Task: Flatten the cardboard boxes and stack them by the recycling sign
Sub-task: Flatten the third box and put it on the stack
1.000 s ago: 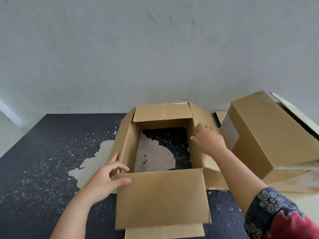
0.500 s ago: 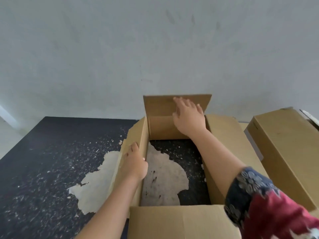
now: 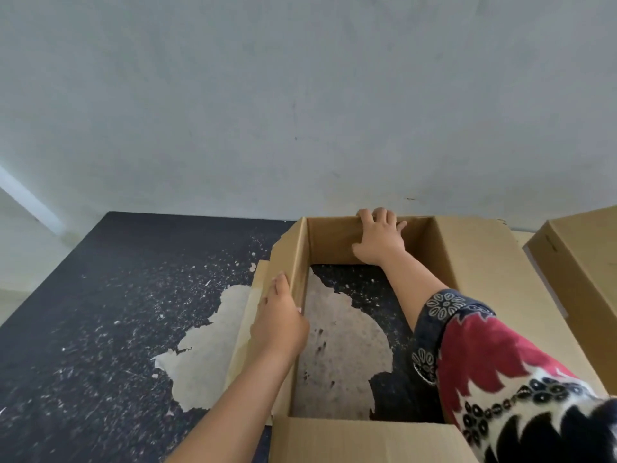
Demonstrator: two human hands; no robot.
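An open cardboard box stands on the black table. It has no bottom, so the tabletop shows through it. My left hand grips the top edge of the box's left wall, thumb inside and fingers outside. My right hand reaches across the box and presses flat against the far wall, its fingertips at the rim. The near flap lies towards me at the bottom of the view. No recycling sign is in view.
A second, closed cardboard box stands at the right, close beside the open one. The tabletop has a large peeled pale patch and white flecks. A plain grey wall rises right behind the table.
My right hand has pushed the far flap back and down out of sight and now rests at the far wall's rim. My left hand slid a little along the left wall. The view moved closer.
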